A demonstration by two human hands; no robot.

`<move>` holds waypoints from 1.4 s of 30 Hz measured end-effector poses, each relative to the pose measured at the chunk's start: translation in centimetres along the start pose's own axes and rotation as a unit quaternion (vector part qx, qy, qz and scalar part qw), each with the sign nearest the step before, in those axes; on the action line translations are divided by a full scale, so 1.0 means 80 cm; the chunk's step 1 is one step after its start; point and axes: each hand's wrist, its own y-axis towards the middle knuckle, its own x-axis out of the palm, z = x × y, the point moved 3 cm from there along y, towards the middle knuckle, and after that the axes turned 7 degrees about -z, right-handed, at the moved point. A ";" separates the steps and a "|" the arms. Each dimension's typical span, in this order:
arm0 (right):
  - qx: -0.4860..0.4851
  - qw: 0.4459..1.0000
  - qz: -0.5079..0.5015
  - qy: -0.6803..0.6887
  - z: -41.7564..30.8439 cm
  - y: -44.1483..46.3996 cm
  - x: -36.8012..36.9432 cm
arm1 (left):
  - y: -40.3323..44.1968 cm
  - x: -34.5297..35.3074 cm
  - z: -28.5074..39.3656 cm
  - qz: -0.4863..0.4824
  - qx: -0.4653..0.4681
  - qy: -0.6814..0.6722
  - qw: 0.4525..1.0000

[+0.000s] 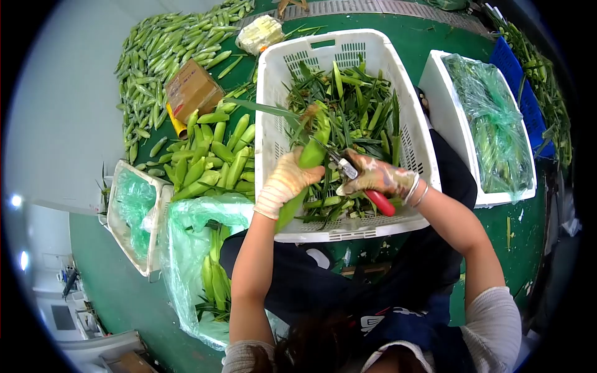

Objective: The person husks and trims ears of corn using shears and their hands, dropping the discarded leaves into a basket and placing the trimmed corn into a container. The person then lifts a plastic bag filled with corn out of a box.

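My left hand (288, 180), in a pale striped glove, is wrapped round a green ear of corn (316, 144) with its husk on and long leaves at the top. In my right hand (373, 174), in a patterned glove, are pruning shears (380, 202) with a red handle. Their blades point at the upper part of the ear. Both hands are over a white slotted crate (268, 133) that holds cut leaves and husk pieces (354, 118).
Husked corn ears (205, 152) lie in a pile at the left, beside a cardboard box (193, 91). A green-lined bag (186, 267) holds more ears. At the right stands a white foam box (463, 124) with green plastic, next to a blue crate (519, 93).
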 end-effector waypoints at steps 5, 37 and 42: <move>-0.037 0.979 -0.063 0.189 0.018 -0.007 -0.004 | 0.000 0.000 0.006 -0.124 0.026 -0.082 0.989; -0.159 0.919 0.109 0.344 -0.129 0.131 0.027 | -0.206 -0.165 -0.101 0.555 0.089 -0.237 0.793; -0.069 0.928 0.355 0.084 0.068 0.098 -0.178 | -0.224 -0.281 -0.304 0.706 -0.062 -0.474 0.524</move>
